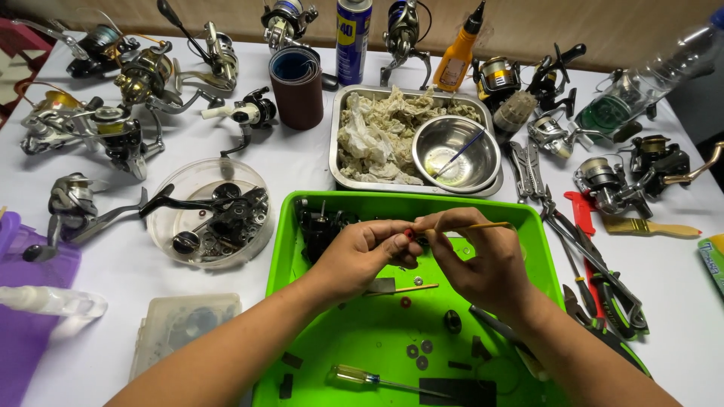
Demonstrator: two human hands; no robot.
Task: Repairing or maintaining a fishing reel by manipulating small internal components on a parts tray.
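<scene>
small red part [408, 233] sits pinched between the thumb and fingertips of my left hand [360, 252], at the middle of the frame over the green tray [339, 332]; it is too small for me to tell what kind of piece it is. my right hand [483, 260] is closed around a thin wooden-handled brush [475, 225], held like a pen, with its tip touching the red part. both hands are curled tight, fingertips meeting just beside each other above the tray. on the tray floor below them lie little washers [419, 353], a second thin stick [411, 288], and a screwdriver [369, 377] with a clear yellow handle near the bottom edge. a dark reel body [320, 226] rests in the tray's upper left corner, just behind my left hand. above the tray, a metal pan [339, 113] holds crumpled rags [377, 132] and a steel bowl [455, 153]. left of the tray is a round clear dish [188, 181] of dark reel parts. fishing reels [113, 124] crowd the upper left of the frame and more stand at the upper right. pliers [615, 298] and a paintbrush [650, 226] lie to the right of the tray.
</scene>
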